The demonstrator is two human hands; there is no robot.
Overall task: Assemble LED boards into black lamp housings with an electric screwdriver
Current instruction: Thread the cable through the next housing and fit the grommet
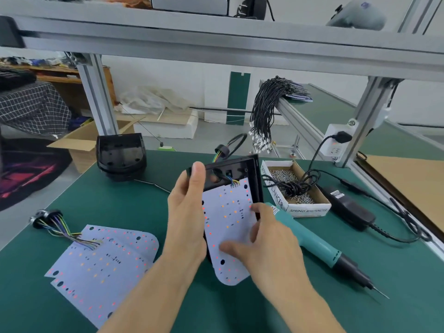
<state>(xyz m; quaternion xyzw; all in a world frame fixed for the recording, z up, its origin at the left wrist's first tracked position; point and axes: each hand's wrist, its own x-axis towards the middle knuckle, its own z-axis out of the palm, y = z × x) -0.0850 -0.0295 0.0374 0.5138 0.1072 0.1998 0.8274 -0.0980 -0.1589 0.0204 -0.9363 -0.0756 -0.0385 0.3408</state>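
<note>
Item in hand: one black lamp housing (249,179), raised and tilted above the middle of the green bench mat (125,203), open side toward the camera, with a white LED board (228,227) partly slid in; the board's rounded lower end hangs out below the housing, and coloured wires run from its top edge through a round hole in the housing. Board face is pale, dotted with small red and orange LEDs and several dark screw holes. Left hand (186,217) grips the housing's left side, thumb hooked over the upper rim, fingers hidden behind. Right hand (262,239) rests on the board, fingers spread, thumb flat on its lower face, fingertips at its right edge. Step judged: seating the board, not yet fastened. Next move likely calls for pushing the board home until the holes line up, then taking up the teal electric screwdriver (319,246), which lies toward the mat's right edge, and screws from the open screw box (295,188) near the far right corner. Stock: two spare LED boards (101,265) with wire looms at the near left; stacked empty housings (121,155) at the far left edge.
</note>
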